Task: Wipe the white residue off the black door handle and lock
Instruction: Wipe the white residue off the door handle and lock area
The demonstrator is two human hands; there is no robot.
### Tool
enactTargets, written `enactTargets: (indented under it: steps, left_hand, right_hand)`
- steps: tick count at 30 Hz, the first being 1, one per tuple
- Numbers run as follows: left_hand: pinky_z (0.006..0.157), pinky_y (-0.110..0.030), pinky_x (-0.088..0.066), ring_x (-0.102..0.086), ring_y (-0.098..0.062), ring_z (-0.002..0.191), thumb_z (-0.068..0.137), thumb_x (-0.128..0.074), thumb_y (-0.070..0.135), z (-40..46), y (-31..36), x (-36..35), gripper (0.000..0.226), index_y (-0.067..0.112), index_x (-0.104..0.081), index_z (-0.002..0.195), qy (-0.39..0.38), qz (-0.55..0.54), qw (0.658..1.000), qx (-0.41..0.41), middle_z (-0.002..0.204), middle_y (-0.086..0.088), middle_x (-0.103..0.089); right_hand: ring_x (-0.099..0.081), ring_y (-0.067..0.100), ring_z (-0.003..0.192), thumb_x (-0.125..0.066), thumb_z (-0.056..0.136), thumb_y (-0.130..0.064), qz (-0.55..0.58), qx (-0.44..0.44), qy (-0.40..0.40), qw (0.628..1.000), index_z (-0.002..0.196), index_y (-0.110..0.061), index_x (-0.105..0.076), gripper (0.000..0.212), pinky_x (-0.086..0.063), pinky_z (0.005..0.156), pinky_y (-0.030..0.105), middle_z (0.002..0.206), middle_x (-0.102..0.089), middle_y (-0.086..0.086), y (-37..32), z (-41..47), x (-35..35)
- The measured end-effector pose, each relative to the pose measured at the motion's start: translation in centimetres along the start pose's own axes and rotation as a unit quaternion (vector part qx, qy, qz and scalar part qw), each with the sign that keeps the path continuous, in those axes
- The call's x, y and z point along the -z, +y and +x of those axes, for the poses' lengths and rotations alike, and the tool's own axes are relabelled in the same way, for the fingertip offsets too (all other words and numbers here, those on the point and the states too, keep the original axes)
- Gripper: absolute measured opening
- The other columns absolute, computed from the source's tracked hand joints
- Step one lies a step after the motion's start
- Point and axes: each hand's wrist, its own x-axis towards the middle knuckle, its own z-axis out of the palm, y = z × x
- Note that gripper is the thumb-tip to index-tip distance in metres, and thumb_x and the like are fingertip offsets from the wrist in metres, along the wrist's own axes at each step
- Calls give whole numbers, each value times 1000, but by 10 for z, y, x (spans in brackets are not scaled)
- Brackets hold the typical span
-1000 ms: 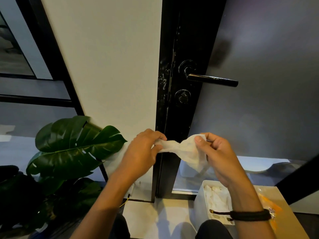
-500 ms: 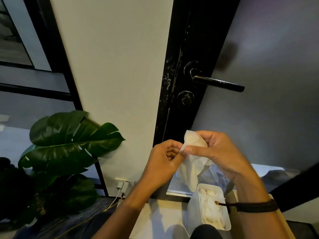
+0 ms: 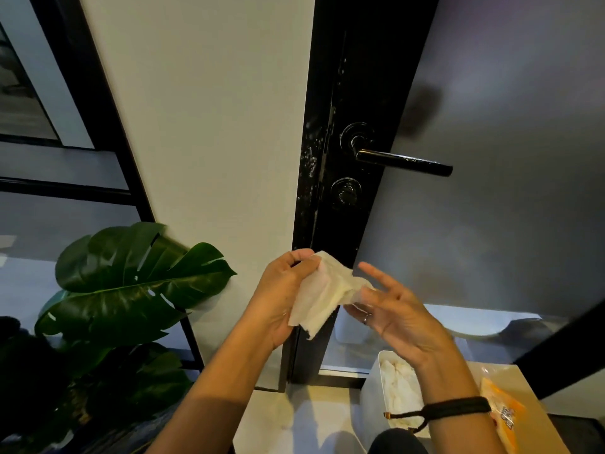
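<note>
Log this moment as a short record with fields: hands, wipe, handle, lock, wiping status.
left hand: grips the wipe at its upper corner
right hand: fingers spread, touching the wipe's right edge
wipe: white, crumpled, held below the lock
door handle: black lever, untouched
lock: round, black, below the handle
status: wiping not yet begun

Single head-worn view, wide-angle.
You look forward along your forearms at a black door frame [image 3: 330,93] close ahead, tilted in the picture. Both hands [image 3: 330,296] sit near the lens at lower centre; the door handle [image 3: 404,162] lies above them, the floor [image 3: 304,421] at the bottom edge.
</note>
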Motion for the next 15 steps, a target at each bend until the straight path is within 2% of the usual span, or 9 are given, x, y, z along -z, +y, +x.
enactTargets:
  steps: [1, 3, 6, 8, 11, 13, 15]
  left_hand:
    - [80, -44, -63, -74, -32, 104, 103, -70, 19, 1, 1, 4, 17, 14, -67, 120, 19, 19, 1000, -7, 117, -16, -75]
    - [87, -47, -64, -73, -35, 110, 104, -71, 21, 1, 5, 10, 21, 16, -65, 124, 48, 42, 998, -24, 122, -18, -73]
    - [95, -47, -59, -70, -30, 104, 106, -66, 18, -1, 11, 14, 10, 18, -62, 115, 55, 56, 996, -48, 118, -18, -71]
    - [94, -49, -59, -69, -30, 101, 107, -65, 18, -2, 12, 14, 4, 20, -61, 109, 51, 59, 995, -55, 113, -18, -72]
    - [84, -40, -61, -69, -28, 101, 107, -63, 19, -4, 11, 13, 5, 20, -65, 112, 42, 63, 995, -59, 113, -16, -71]
    - [87, -39, -61, -69, -27, 102, 109, -60, 16, -4, 10, 13, 12, 18, -68, 117, 34, 55, 996, -56, 116, -15, -71]
    - [90, -37, -62, -71, -26, 106, 109, -58, 13, -5, 11, 13, 17, 16, -72, 118, 27, 56, 996, -59, 119, -13, -74]
  right_hand:
    - [-76, 34, 108, -79, 78, -5, -1, 2, 0, 1000, 139, -14, -61, 65, -66, 83, 41, 122, -76, 17, -1, -2, 1]
    - [-78, 29, 98, -71, 80, 0, 28, 15, 8, 999, 136, -12, -64, 58, -66, 78, 35, 119, -76, 17, -6, -6, 3]
    - [-74, 22, 86, -69, 83, -3, 109, 25, 17, 994, 136, -4, -65, 53, -63, 85, 33, 118, -73, 20, -5, -8, 2]
    - [-72, 21, 85, -70, 84, -3, 83, 4, 10, 996, 137, -4, -64, 54, -63, 86, 34, 113, -74, 20, 0, -9, -3]
    - [-74, 26, 94, -73, 84, -6, 19, 4, 19, 1000, 137, -11, -64, 54, -63, 87, 36, 117, -75, 21, 2, -9, -13]
    - [-76, 31, 106, -70, 88, -7, 41, 32, 39, 998, 136, -13, -64, 49, -65, 87, 40, 121, -76, 18, 0, -6, -17]
    - [-76, 33, 109, -66, 91, -5, 90, 65, 57, 992, 135, -12, -63, 45, -66, 81, 43, 113, -79, 14, -3, -6, -22]
